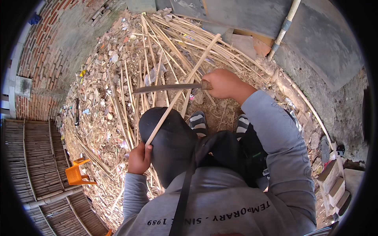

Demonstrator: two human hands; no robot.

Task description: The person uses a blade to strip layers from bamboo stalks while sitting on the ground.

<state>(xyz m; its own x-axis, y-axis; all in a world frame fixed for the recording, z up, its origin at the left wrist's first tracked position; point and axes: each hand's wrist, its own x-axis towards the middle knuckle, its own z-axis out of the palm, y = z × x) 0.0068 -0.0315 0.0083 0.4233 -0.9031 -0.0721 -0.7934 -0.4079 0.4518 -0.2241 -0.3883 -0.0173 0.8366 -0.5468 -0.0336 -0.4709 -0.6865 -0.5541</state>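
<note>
At the far left lies one panel of woven bamboo slats (pixel 37 157), and just beside its right edge stands one orange plastic stool (pixel 77 173), well apart from my work. My left hand (pixel 139 158) is curled shut around the lower end of one long bamboo strip (pixel 182 89), gripping it beside my left knee. The strip's long axis runs on a diagonal: its near end sits in my left fist at lower left, and it points up and away to the upper right, its far tip lying over the heap of loose bamboo strips (pixel 169 43) on the ground; those are too many and too tangled to count. One long dark blade (pixel 167 87) lies almost level, its tip pointing to my left, and crosses the strip near the middle of its length. My right hand (pixel 222 83) is clenched tight around the blade's handle at the right end. Below it, my two striped sandals (pixel 198 122) rest on the littered dirt. Further right, one pale pipe (pixel 284 28) leans against the grey wall.
</note>
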